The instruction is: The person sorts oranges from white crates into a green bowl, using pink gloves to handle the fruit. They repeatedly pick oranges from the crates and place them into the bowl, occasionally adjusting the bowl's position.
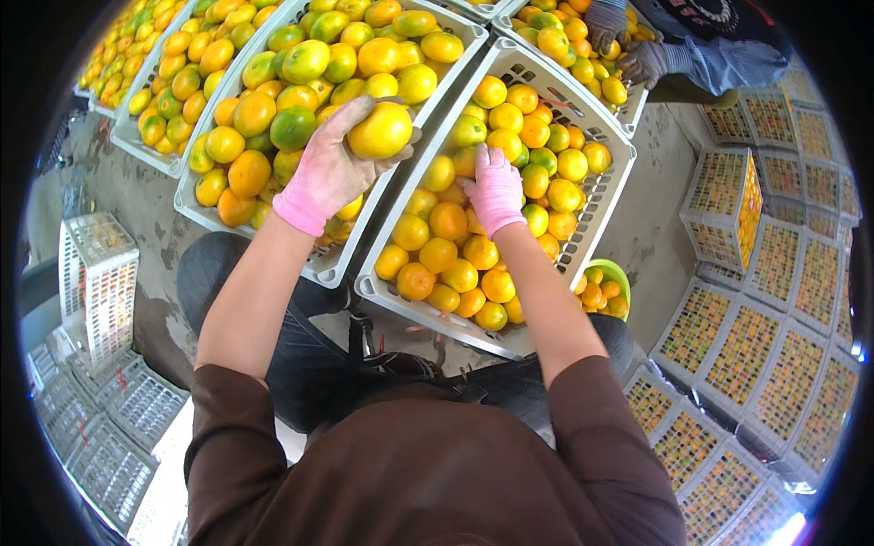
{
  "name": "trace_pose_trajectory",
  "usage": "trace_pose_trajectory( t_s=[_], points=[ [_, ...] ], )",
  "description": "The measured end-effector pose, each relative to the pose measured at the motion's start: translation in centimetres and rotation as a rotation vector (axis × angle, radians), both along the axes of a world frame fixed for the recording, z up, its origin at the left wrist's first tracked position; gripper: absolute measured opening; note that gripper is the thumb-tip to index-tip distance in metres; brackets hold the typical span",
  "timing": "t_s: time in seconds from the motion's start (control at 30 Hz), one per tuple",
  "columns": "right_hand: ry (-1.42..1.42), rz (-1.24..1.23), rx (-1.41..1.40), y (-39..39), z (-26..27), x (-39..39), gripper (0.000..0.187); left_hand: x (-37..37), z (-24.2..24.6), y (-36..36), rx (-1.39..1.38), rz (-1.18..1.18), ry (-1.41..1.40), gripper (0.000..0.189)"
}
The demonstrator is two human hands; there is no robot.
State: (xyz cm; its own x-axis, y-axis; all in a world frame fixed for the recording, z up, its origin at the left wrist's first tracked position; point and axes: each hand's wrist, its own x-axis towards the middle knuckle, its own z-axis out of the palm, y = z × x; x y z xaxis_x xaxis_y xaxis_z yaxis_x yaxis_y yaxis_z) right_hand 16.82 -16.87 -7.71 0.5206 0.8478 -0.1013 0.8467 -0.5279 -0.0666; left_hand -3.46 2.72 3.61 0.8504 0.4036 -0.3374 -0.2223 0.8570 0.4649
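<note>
My left hand (329, 167), in a pink-cuffed work glove soiled at the palm and fingers, is palm-up around a yellow mandarin-type citrus fruit (380, 131). It is raised over the right side of a pale plastic crate (329, 274) heaped with green, yellow and orange fruit. My right hand (496, 188), gloved in pink, reaches palm-down into a second pale crate (444, 332) to the right. Its fingers touch the citrus fruit (447, 220) there; the palm hides whether one is gripped.
More filled crates (147, 160) line the far left. At upper right, a co-worker's gloved hands (642, 63) rest in another fruit crate (631, 116). A green basin (618, 273) of small fruit stands by my right knee. Stacked crates (734, 341) fill the right; more crates (102, 286) stand left.
</note>
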Motion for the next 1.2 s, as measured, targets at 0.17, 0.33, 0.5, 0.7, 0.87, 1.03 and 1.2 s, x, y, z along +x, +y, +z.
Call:
trace_pose_trajectory(
  t_s=[0.17,0.33,0.5,0.7,0.87,1.03,1.2],
  points=[
    [-0.005,0.027,-0.111,0.1,1.4,1.5,0.058,-0.3,0.3,0.0,0.038,0.049,0.068,0.045],
    [0.037,0.083,-0.102,0.6,2.7,2.2,0.04,0.0,0.2,0.2,0.019,0.049,0.025,0.044],
    [-0.055,0.181,0.068,3.7,3.5,5.0,0.041,-0.5,0.3,0.4,0.042,0.09,0.047,0.045],
    [0.307,0.149,0.129,5.8,1.9,5.3,0.03,-0.5,0.4,1.1,0.011,0.089,0.046,0.046],
    [0.076,0.165,0.308,3.7,-0.6,2.0,0.062,0.4,0.4,0.2,0.012,0.038,0.051,0.044],
    [0.063,0.114,0.181,4.0,-1.1,0.7,0.064,2.6,1.4,-1.5,0.339,0.008,0.162,0.047],
    [0.183,0.179,0.168,1.2,2.4,0.8,0.066,13.2,-0.8,-0.7,1.422,-0.254,0.334,0.067]
  ],
)
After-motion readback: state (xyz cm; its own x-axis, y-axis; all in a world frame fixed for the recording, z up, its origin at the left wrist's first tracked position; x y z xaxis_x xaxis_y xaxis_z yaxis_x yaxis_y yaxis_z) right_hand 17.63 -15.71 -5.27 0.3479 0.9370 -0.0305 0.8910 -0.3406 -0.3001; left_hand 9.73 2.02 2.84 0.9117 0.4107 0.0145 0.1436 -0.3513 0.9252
